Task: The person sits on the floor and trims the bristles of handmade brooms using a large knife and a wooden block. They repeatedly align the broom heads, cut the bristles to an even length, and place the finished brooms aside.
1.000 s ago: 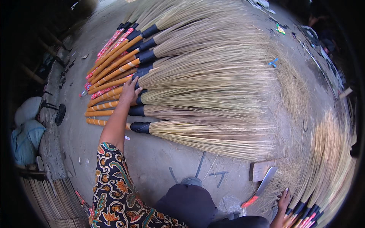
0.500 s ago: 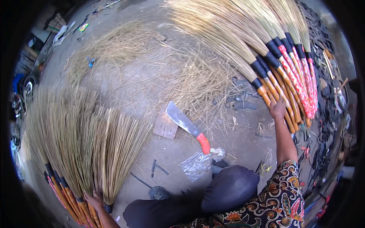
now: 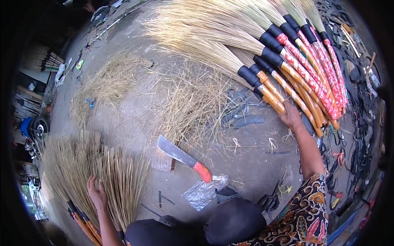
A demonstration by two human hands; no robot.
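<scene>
Head view: left hand (image 3: 97,193) loosely open, nothing held, over left brooms' (image 3: 125,170) bristles. Right hand (image 3: 291,115) at an orange handle (image 3: 273,98) of right brooms (image 3: 201,45), floor (image 3: 254,164); finger closure: cannot tell. Crumpled silvery plastic (image 3: 199,194), sheet or bag unclear, by machete (image 3: 176,151).

Straw brooms (image 3: 269,45), handles orange and red, lie in two fans.

At one o'clock, the brooms (image 3: 269,43) show straw-yellow bristles (image 3: 197,37), black collars (image 3: 272,56) and orange-brown or red-and-white patterned handles (image 3: 312,84). Eight o'clock's bundle (image 3: 119,178) is greyer tan. The knife (image 3: 186,159) has a grey blade (image 3: 174,151), red grip (image 3: 202,172). Four o'clock's sleeve (image 3: 303,211) swirls multicoloured on black; shadowed trousers (image 3: 234,219) look navy.
</scene>
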